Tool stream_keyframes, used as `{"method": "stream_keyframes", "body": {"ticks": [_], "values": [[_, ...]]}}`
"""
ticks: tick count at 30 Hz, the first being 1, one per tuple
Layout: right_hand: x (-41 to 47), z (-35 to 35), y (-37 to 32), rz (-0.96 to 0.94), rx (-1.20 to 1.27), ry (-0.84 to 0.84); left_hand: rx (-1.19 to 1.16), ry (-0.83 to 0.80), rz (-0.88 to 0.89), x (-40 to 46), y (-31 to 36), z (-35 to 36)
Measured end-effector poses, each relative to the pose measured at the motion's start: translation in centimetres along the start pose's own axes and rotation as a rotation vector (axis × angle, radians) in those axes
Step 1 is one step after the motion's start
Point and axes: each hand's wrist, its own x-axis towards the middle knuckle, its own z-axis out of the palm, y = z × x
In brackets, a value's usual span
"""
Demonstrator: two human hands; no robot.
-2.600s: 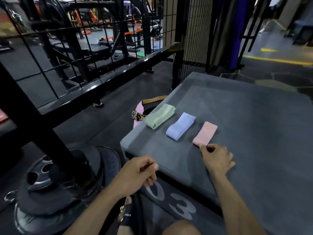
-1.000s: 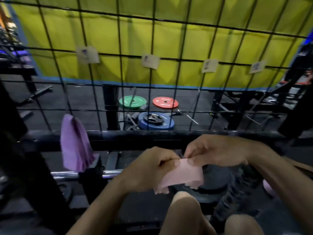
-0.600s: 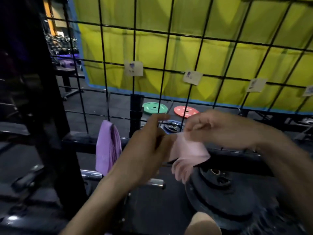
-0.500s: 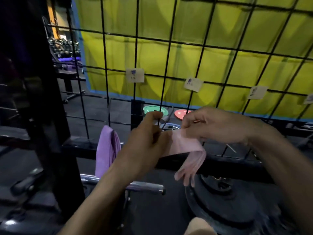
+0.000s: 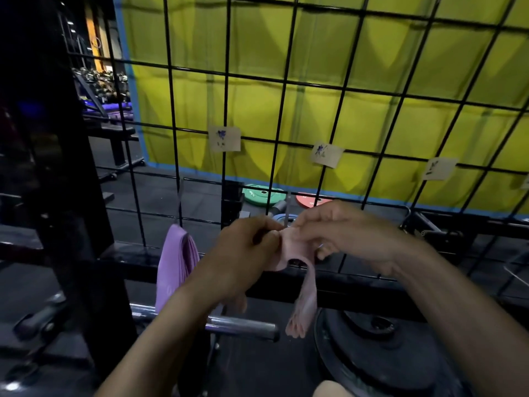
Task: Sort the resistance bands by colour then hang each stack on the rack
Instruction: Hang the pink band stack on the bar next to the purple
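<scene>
Wire rack (image 5: pixel 286 90) behind hands (image 5: pixel 243 247) gripping pink bands (image 5: pixel 297 270)

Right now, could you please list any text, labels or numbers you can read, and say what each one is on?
None is legible.
Paper tags on the wire rack: blue marks, too blurred to read.
Green plate and red plate: print too small.
Pink bands and purple bands: no visible print.
</scene>
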Motion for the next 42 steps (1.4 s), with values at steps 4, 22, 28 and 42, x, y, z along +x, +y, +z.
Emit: {"method": "stream_keyframes", "body": {"ticks": [4, 22, 28, 42], "values": [[0.3, 0.8, 0.3, 0.059, 0.213, 0.009, -0.223, -0.087, -0.090, 0.3, 0.5, -0.8], [0.1, 3.1, 0.6, 0.119, 0.011, 0.102, -0.288, -0.069, -0.193, 0.0, -0.9, -0.9], [-1.2, 5.2, 2.6, -0.029, -0.023, 0.250, -0.360, -0.057, -0.270, -1.2, -1.6, -0.4], [-3.2, 7.8, 6.0, -0.405, -0.226, 0.448, -0.167, -0.135, -0.251, 0.0, -0.5, -0.4]]}}
